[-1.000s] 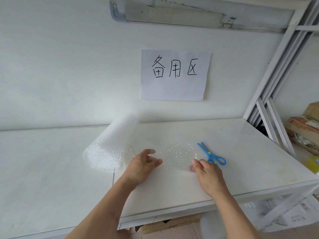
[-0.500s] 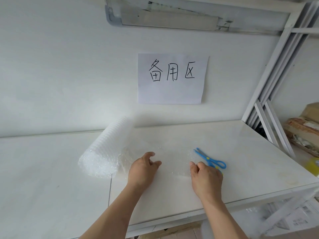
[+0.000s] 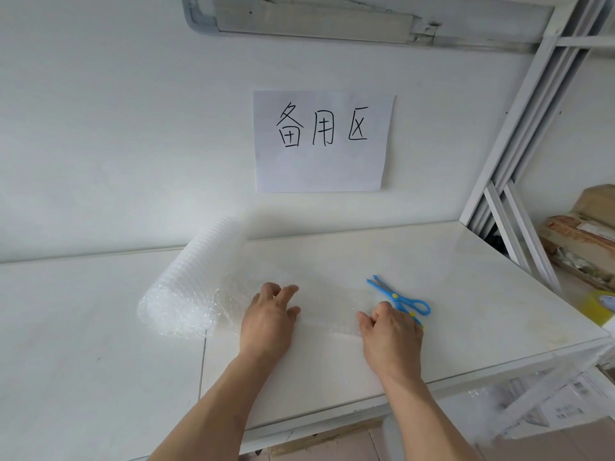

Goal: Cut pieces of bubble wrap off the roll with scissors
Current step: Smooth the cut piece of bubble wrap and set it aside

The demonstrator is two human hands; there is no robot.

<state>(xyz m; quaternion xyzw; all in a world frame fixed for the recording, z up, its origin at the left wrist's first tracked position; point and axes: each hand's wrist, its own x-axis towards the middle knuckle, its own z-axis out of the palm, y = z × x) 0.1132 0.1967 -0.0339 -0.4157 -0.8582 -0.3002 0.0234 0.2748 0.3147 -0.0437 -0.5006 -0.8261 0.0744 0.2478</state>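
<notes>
Paper sign (image 3: 321,141) reads "备用区" above bubble wrap (image 3: 196,294).

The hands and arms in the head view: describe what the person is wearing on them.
Nothing is worn that the frame shows. The left hand and right hand are bare: no gloves, and no rings or watch can be seen. Both forearms are bare from the wrist down to the bottom edge of the picture, so no sleeve shows. No marks or bandages can be made out.
</notes>
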